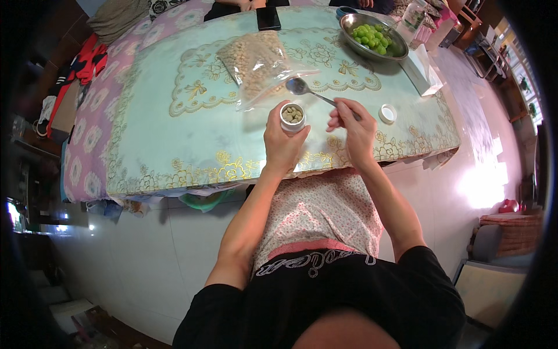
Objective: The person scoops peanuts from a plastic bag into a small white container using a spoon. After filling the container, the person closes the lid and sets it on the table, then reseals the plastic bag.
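Observation:
My left hand (284,141) is wrapped around a small white plastic bottle (293,126), which is uncapped and filled close to its mouth with greenish-brown tablets (292,115). To the right, my right hand (358,126) grips a metal spoon (322,97) by its handle; the bowl points up and left, over the edge of a clear zip bag. That bag (257,63) lies on the table just beyond the bottle and holds many small beige pieces. A white screw cap (387,114) rests on the tablecloth right of my right hand.
A patterned pale green tablecloth (144,144) covers the table. Farther back are a black phone (268,18), a steel bowl (348,46) of green grapes (372,38), a white tissue box (422,74) and a clear jar (412,19). Across the table, two people's hands are partly visible.

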Demonstrator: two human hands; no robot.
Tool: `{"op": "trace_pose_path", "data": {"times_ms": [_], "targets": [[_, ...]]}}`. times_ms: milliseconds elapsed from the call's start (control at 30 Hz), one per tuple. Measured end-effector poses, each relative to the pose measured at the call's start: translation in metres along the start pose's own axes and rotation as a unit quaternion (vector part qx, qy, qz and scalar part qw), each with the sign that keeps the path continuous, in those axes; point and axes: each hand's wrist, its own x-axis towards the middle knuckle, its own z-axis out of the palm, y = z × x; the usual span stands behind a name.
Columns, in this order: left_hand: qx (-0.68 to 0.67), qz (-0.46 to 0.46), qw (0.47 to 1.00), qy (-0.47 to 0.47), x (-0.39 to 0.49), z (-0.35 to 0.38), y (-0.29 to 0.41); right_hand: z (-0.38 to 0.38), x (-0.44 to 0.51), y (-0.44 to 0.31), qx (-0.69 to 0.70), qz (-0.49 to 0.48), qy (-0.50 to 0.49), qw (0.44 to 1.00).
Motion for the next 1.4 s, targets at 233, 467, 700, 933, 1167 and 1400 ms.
{"op": "trace_pose_path", "data": {"times_ms": [233,467,700,933,1167,1400], "targets": [[0.011,-0.004,1.0,0.022,0.002,-0.017,-0.009,0.06,0.062,0.034,-0.204,-0.012,-0.054,0.977],[-0.031,-0.033,0.999,0.009,0.005,-0.03,-0.014,0.092,0.086,0.048,-0.109,0.146,-0.005,0.983],[-0.021,-0.004,1.0,0.012,0.008,-0.025,-0.009,0.097,0.097,0.079,0.07,0.173,0.024,0.982],[-0.021,-0.03,0.999,0.018,0.008,-0.023,-0.006,0.092,0.09,0.069,0.131,0.206,0.078,0.967],[-0.028,0.004,0.999,0.026,0.006,-0.01,-0.007,0.053,0.075,0.047,0.107,0.157,0.038,0.981],[0.006,0.035,0.999,0.008,0.014,0.0,-0.005,0.01,0.054,0.018,0.081,0.145,0.03,0.986]]}}
